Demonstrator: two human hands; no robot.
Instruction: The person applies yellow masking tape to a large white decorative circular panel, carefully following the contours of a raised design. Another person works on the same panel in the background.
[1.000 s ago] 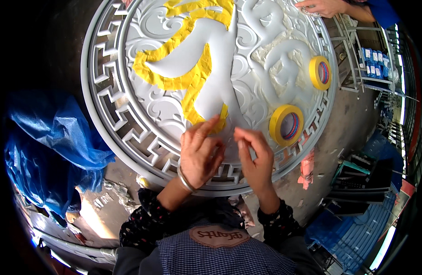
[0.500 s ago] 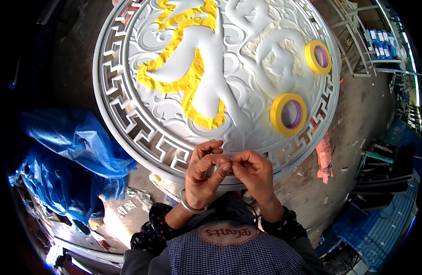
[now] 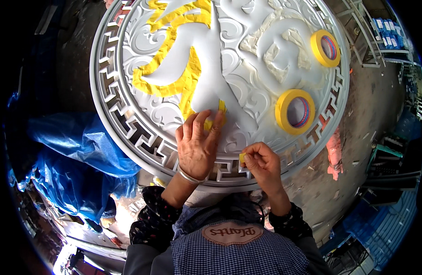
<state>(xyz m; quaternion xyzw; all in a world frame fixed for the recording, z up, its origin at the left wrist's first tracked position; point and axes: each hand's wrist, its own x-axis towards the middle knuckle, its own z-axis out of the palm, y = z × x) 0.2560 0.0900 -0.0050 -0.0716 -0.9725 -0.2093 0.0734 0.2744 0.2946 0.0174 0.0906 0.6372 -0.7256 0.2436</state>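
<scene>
A large round grey-white relief panel (image 3: 247, 107) with a fretwork border lies before me. Crinkled yellow masking tape (image 3: 189, 78) follows the outline of a raised figure on its left half. My left hand (image 3: 196, 149), a bangle at its wrist, rests palm down over the lower end of that tape. Its fingers are stretched out, the index fingertip against a short upright strip, and they hide part of the tape. Near the panel's front rim, my right hand (image 3: 264, 166) pinches a small piece of yellow tape (image 3: 242, 157) between thumb and index finger.
Two rolls of yellow tape, a nearer roll (image 3: 282, 112) and a farther roll (image 3: 317, 48), lie on the panel's right side. Blue plastic sheeting (image 3: 82, 156) is heaped at left. A metal frame (image 3: 364, 36) stands at far right, and a pinkish wrapped bundle (image 3: 334, 156) is below the panel.
My hands were together at the panel's near rim and have parted. The left has reached forward onto the taped figure; the right has shifted slightly right, with a tape piece now showing.
</scene>
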